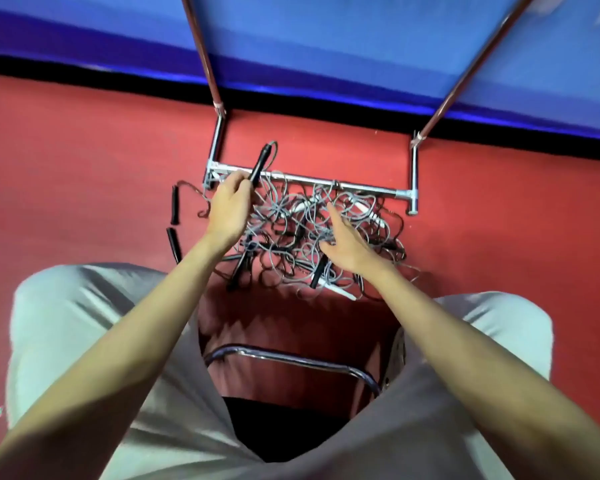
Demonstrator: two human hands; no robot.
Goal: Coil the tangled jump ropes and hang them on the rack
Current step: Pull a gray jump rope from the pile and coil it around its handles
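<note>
At twelve o'clock the rope tangle (pixel 312 233) lies against the rack (pixel 312 183) base, strands inseparable; left hand (pixel 231 202) pinches a black handle (pixel 260 166), right hand (pixel 345 239) fingers spread, tips buried.

Left hand (pixel 230 206) grips handle (pixel 259 167) (black)

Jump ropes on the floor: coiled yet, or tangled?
Tangled: the jump ropes lie in one knotted heap; the left hand grips one black handle.
</note>
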